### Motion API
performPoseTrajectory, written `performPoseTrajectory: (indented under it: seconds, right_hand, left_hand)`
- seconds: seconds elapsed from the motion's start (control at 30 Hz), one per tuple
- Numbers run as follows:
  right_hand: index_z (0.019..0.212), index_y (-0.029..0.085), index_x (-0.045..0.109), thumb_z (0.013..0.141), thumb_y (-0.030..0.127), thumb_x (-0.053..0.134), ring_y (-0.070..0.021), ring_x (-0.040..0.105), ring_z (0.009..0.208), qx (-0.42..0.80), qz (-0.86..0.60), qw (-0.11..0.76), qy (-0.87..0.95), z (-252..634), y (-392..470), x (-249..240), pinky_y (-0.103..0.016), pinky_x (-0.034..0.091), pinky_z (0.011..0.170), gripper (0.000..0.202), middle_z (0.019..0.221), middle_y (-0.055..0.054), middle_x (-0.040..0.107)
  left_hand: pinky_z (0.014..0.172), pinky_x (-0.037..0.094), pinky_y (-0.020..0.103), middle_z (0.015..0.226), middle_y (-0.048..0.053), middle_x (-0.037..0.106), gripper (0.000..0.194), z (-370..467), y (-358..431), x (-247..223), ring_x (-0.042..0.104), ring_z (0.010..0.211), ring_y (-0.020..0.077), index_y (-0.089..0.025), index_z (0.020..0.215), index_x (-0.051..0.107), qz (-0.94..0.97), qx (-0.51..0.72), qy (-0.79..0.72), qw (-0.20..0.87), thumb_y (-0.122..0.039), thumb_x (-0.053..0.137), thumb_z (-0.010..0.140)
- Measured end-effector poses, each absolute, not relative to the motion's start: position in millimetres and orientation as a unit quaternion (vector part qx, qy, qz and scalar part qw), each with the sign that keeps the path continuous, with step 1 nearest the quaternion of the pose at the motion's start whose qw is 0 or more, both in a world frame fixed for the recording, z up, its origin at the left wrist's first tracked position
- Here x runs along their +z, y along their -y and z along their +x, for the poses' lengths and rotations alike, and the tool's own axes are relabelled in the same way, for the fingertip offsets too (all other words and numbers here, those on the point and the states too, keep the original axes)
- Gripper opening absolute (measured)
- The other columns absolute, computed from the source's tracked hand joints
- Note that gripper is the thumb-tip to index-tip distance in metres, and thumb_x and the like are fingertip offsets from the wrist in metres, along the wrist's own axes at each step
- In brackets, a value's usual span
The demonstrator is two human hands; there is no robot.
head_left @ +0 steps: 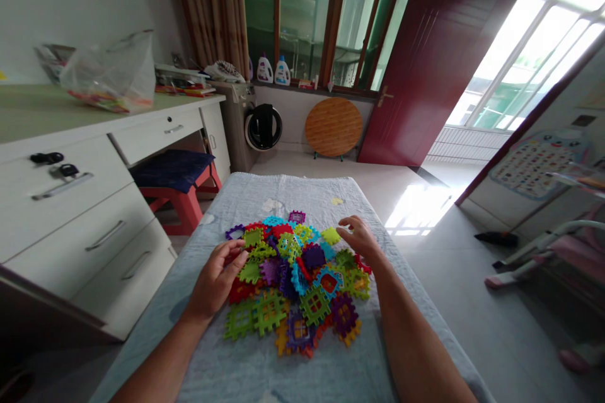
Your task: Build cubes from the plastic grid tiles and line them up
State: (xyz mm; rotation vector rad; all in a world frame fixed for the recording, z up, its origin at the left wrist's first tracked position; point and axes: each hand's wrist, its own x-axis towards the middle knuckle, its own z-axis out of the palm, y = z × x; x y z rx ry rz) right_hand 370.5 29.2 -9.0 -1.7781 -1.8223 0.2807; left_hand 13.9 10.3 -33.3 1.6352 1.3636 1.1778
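Observation:
A heap of colourful plastic interlocking pieces (302, 264) in green, purple, blue, red and orange lies on the cloth-covered table (331, 371). At the heap's left edge is my left hand (217, 277), its thumb and fingers apart, close to a green square piece (254, 238); nothing shows in its grasp. My right hand (358, 236) hovers by the heap's upper right, fingers curved and spread, near a yellow-green piece (331, 235). A purple piece (297, 217) sits at the far edge of the pile.
Left of the table stand a white desk (70, 201) with a plastic bag (113, 72) and a red stool (186, 208) with a dark cushion. Behind are a washing machine (241, 129) and a round wooden board (333, 127). A pink chair (574, 258) is at right.

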Motion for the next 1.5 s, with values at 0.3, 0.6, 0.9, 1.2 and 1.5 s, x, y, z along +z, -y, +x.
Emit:
performPoseTrajectory:
  seconds: [0.3,0.6,0.9,1.2,1.5]
  right_hand:
    - [0.101,0.017,0.064,0.069,0.041,0.068,-0.0231,0.055,0.089,0.055,-0.71,0.187,0.677,353.1,-30.3,-18.3,-0.033,0.038,0.081,0.041,0.095,-0.009,0.063]
    - [0.093,0.02,0.065,0.064,0.044,0.069,-0.024,0.055,0.087,0.04,-0.709,0.16,0.685,347.8,-31.1,-19.1,-0.033,0.039,0.08,0.038,0.093,-0.009,0.062]
    - [0.099,0.017,0.064,0.067,0.038,0.067,-0.0199,0.057,0.082,0.007,-0.797,0.281,0.535,424.4,-26.3,-15.6,-0.03,0.042,0.078,0.038,0.092,-0.008,0.06]
    - [0.098,0.017,0.061,0.062,0.034,0.071,-0.017,0.056,0.08,0.034,-0.789,0.219,0.573,427.8,-25.6,-34.4,-0.027,0.041,0.075,0.042,0.092,-0.006,0.058]
    - [0.099,0.017,0.059,0.063,0.035,0.068,-0.0187,0.055,0.084,0.017,-0.809,0.175,0.56,424.9,-27.4,-33.5,-0.025,0.039,0.074,0.041,0.093,-0.007,0.06]
  left_hand:
    - [0.095,0.044,0.037,0.113,0.006,0.059,0.047,14.4,-11.2,-33.1,0.057,0.104,0.0237,-0.021,0.11,0.057,0.634,0.454,-0.526,0.34,-0.054,0.054,0.078]
    - [0.096,0.044,0.038,0.114,0.005,0.06,0.048,12.8,-13.6,-37.2,0.058,0.104,0.0241,-0.022,0.111,0.057,0.64,0.447,-0.532,0.328,-0.055,0.055,0.077]
    - [0.095,0.044,0.038,0.113,0.006,0.06,0.049,13.9,-13.2,-35.7,0.058,0.105,0.0252,-0.022,0.11,0.057,0.635,0.447,-0.53,0.341,-0.056,0.056,0.076]
    - [0.097,0.043,0.039,0.113,0.006,0.059,0.05,13.4,-13.8,-36.0,0.057,0.106,0.0252,-0.021,0.111,0.056,0.633,0.444,-0.531,0.347,-0.057,0.056,0.075]
    - [0.097,0.044,0.04,0.113,0.006,0.059,0.05,11.4,-15.0,-39.3,0.058,0.106,0.0251,-0.021,0.111,0.056,0.637,0.442,-0.532,0.341,-0.056,0.057,0.075]
